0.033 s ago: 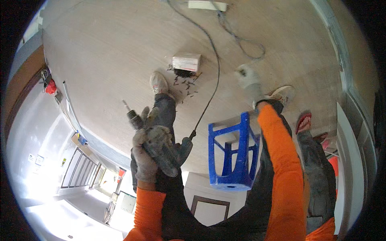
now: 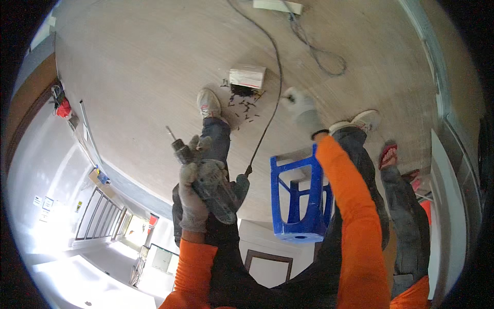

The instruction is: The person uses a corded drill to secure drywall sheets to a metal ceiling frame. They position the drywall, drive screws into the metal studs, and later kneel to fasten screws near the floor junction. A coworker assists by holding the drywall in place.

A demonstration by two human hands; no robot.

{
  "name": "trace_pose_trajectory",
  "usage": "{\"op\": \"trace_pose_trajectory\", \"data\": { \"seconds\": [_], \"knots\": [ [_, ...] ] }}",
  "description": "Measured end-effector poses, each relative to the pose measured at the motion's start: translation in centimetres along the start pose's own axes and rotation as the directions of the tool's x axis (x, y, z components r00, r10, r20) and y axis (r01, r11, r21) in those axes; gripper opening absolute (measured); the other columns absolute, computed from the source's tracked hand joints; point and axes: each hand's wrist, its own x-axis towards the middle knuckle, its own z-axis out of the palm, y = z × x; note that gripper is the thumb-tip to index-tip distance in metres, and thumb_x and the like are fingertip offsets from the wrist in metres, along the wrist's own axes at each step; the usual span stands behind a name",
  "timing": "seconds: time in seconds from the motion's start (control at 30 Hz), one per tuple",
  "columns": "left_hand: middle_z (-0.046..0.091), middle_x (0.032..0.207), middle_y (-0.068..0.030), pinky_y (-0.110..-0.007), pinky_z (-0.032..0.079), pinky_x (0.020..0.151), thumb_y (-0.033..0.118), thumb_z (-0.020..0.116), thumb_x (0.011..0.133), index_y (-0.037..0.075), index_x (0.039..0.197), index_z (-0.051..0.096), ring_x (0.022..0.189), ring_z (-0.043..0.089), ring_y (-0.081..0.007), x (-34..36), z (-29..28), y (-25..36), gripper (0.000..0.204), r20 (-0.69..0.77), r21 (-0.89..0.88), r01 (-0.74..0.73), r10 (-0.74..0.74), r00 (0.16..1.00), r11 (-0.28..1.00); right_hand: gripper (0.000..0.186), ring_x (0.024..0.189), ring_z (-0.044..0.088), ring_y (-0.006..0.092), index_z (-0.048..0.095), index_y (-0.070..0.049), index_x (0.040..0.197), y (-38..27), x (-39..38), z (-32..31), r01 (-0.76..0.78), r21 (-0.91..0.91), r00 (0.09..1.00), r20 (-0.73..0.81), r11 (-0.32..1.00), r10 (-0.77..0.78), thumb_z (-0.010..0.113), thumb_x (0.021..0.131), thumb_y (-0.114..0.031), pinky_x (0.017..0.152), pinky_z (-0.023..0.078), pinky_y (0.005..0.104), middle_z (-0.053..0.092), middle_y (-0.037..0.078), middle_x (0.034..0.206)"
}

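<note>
My left hand (image 2: 193,206), in a grey work glove, is wrapped around a dusty corded power drill (image 2: 213,188). The drill's bit points up and to the left, away from my body. Out over the floor is my right hand (image 2: 301,108), also gloved, with its fingers curled together; whatever they may hold is too small to make out. To the left of that hand lies an open white box of screws (image 2: 247,76), dark screws showing at its near end. Several loose black screws (image 2: 247,106) are scattered on the floor around it.
A blue plastic stool (image 2: 298,226) stands between my legs. The drill's cable (image 2: 277,56) runs over the floor past the box. A white power strip (image 2: 278,6) with a looped cord lies far ahead. At right is another person's leg (image 2: 406,226) and red sandal (image 2: 389,155).
My right hand has moved left, nearer the box of screws. My left hand with the drill has shifted slightly right in the picture, as the view moved a little.
</note>
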Motion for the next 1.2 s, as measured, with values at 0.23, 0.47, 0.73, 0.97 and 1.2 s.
{"op": "trace_pose_trajectory", "data": {
  "seconds": [0.23, 0.47, 0.73, 0.97, 1.2],
  "knots": [
    [0.072, 0.106, -0.0190, -0.040, 0.061, 0.081, 0.031, 0.055, 0.098, 0.003, 0.156, 0.043, 0.090, 0.073, -0.0268, 0.1, -6.5, 1.6, 0.066, -0.016, -0.110, 0.132, -0.134, 0.991, 0.985, 0.018, 0.100, 0.071, 0.0414, 0.070, -0.007, 0.110, -9.7, 5.1, 11.5, 0.255, -0.095, 0.951, -0.155, 0.962, -0.268, 0.070, 0.096, -0.019, 0.085, 0.056, 0.0509, 0.074, 0.020, 0.101],
    [0.072, 0.108, -0.0189, -0.038, 0.061, 0.082, 0.029, 0.055, 0.097, 0.002, 0.157, 0.043, 0.092, 0.073, -0.0247, 0.3, -11.6, 3.3, 0.066, -0.030, -0.187, 0.182, -0.191, 0.981, 0.965, 0.021, 0.093, 0.074, 0.0370, 0.075, -0.009, 0.102, -10.0, 4.9, 16.2, 0.008, -0.274, 0.989, 0.146, 0.962, 0.033, 0.078, 0.089, -0.024, 0.081, 0.057, 0.0473, 0.077, 0.017, 0.099],
    [0.064, 0.139, -0.0230, -0.040, 0.061, 0.086, 0.031, 0.057, 0.096, 0.000, 0.158, 0.040, 0.097, 0.073, -0.0257, 1.2, -13.7, 4.5, 0.071, -0.057, -0.251, 0.148, -0.167, 0.984, 0.957, 0.013, 0.068, 0.062, 0.0150, 0.073, -0.006, 0.086, -6.0, 7.3, 22.8, -0.396, 0.675, 0.857, 0.028, 0.622, 0.515, 0.078, 0.092, -0.017, 0.064, 0.048, 0.0347, 0.072, 0.003, 0.077],
    [0.060, 0.146, -0.0236, -0.041, 0.062, 0.086, 0.033, 0.059, 0.095, 0.000, 0.158, 0.040, 0.099, 0.073, -0.0274, 1.1, -14.3, 4.0, 0.074, -0.065, -0.259, 0.156, -0.178, 0.982, 0.953, 0.017, 0.071, 0.064, 0.0129, 0.076, 0.000, 0.103, -4.5, 7.3, 24.6, -0.238, 0.633, 0.835, -0.255, 0.737, 0.488, 0.073, 0.096, -0.015, 0.064, 0.047, 0.0291, 0.073, 0.004, 0.083],
    [0.061, 0.142, -0.0241, -0.041, 0.061, 0.087, 0.032, 0.060, 0.094, 0.000, 0.159, 0.039, 0.099, 0.072, -0.0278, 0.9, -13.8, 4.1, 0.075, -0.027, -0.248, 0.165, -0.177, 0.984, 0.955, 0.009, 0.083, 0.065, 0.0134, 0.068, -0.012, 0.110, -6.9, 8.2, 24.2, -0.007, 0.995, 0.759, -0.060, 0.100, 0.649, 0.065, 0.102, -0.011, 0.076, 0.052, 0.0301, 0.070, 0.000, 0.096]
  ]
}}
